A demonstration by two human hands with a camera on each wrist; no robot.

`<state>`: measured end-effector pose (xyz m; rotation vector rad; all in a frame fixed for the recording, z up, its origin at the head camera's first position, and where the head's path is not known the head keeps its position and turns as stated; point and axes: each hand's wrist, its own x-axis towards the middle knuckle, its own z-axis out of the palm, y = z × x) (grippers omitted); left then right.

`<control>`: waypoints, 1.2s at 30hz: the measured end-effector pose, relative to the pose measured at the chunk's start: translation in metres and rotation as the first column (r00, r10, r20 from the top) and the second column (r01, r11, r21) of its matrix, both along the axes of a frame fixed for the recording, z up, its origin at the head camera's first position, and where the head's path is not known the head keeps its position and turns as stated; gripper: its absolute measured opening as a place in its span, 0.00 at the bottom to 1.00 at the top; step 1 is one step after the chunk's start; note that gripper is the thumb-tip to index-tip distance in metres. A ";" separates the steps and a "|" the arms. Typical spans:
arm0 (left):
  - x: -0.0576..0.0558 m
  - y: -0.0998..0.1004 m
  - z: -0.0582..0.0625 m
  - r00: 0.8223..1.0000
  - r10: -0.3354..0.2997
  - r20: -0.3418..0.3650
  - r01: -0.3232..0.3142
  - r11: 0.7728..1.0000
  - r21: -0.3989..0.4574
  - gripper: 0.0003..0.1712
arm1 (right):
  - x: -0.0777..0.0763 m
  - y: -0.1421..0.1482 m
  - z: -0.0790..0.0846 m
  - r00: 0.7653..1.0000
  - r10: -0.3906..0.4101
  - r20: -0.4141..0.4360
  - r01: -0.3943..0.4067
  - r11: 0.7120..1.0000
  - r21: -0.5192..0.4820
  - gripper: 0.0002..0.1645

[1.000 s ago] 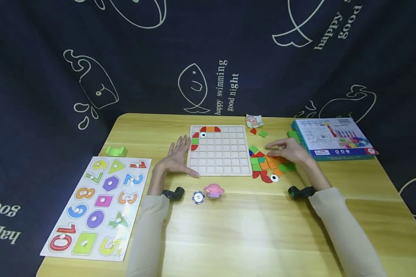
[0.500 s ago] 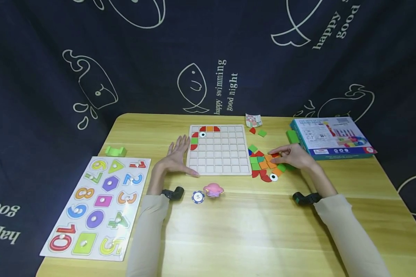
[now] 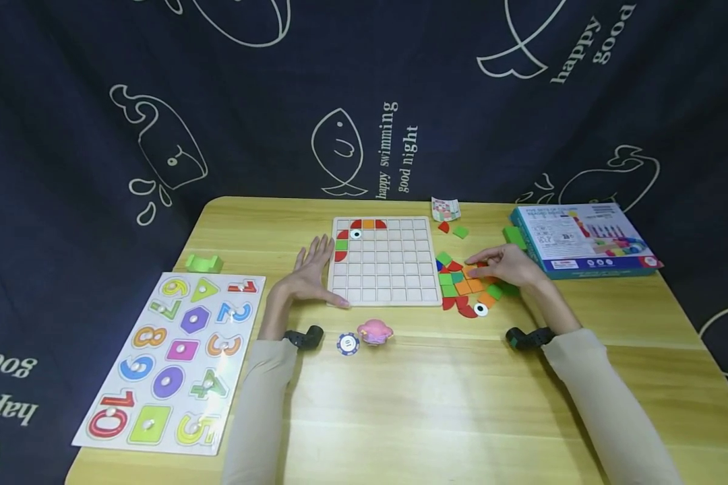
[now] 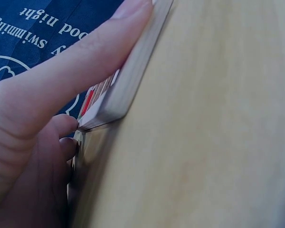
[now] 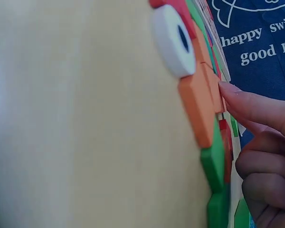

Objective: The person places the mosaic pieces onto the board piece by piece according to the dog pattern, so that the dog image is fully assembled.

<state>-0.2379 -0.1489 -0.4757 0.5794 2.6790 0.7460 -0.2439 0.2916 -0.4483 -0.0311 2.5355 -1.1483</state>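
A pale wooden grid board [image 3: 385, 276] lies on the table, with red, orange and green tiles and an eye tile [image 3: 355, 234] in its upper left cells. My left hand [image 3: 305, 277] rests at its left front corner, fingers spread, thumb along the near edge. Right of the board, my right hand [image 3: 508, 265] reaches over the loose tiles. Its thumb and index finger pinch an orange square tile [image 3: 470, 271] at the pile's upper part; the thumb tip touches orange in the right wrist view. Green tiles [image 3: 447, 284] and a second eye tile [image 3: 480, 310] lie beside it.
A number puzzle board [image 3: 176, 364] lies at the left, with a green block [image 3: 203, 263] behind it. In front of the grid board are a pink toy [image 3: 375, 331] and a chip [image 3: 348, 344]. A box [image 3: 585, 241] and a small picture card [image 3: 445, 209] lie at the back.
My right hand moved toward me over the orange tiles, then slightly back and to the left, with its fingertips at an orange tile. The left hand keeps its place.
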 end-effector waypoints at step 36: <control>0.000 0.002 0.000 1.000 0.005 0.007 -0.005 1.000 0.010 0.85 | 0.025 -0.021 0.007 0.996 0.058 -0.072 -0.057 0.998 0.016 0.19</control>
